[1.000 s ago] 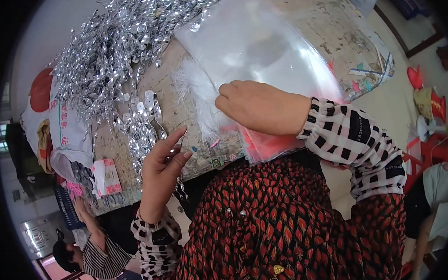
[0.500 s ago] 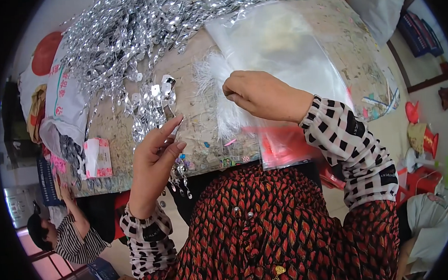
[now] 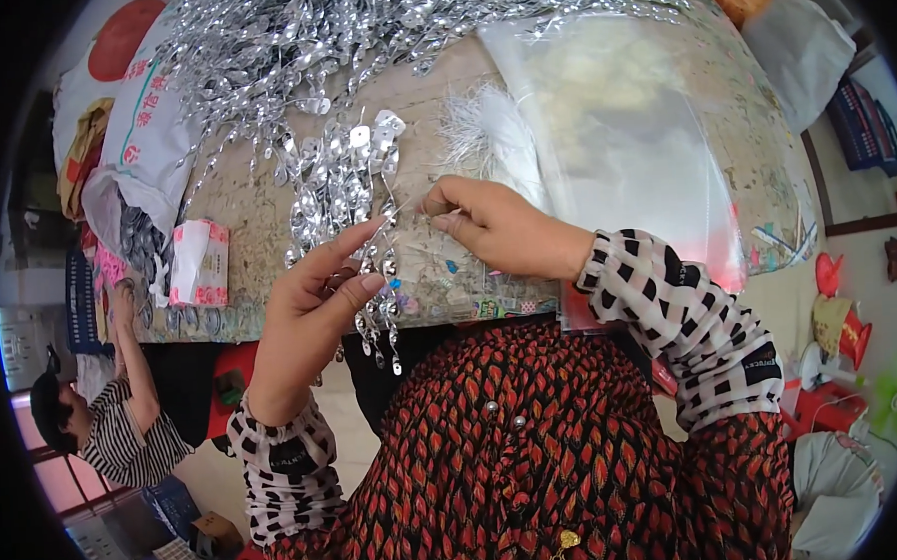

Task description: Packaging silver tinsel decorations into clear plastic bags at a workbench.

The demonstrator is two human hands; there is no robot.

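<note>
A bunch of shiny silver foil strands (image 3: 389,293) hangs from my left hand (image 3: 305,306), pinched between thumb and fingers, and its lower ends dangle past the table edge. Just to the right, my right hand (image 3: 501,223) is closed in a pinch on what looks like a fine white thread (image 3: 412,208), stretched toward the top of that bunch. More silver strands (image 3: 334,190) lie on the table beyond my left fingers. Past my right hand rests a frayed bundle of white threads (image 3: 508,147).
A large heap of silver strands (image 3: 358,34) covers the far side of the worn table (image 3: 235,214). Clear plastic bags (image 3: 634,162) lie at right. A pink-and-white box (image 3: 200,266) and a white sack (image 3: 142,143) stand at left. A person in a striped shirt (image 3: 135,434) works at far left.
My right hand has come away from the white thread bundle and moved left, close to my left hand. The left hand still grips the silver strands. The whole view has shifted slightly.
</note>
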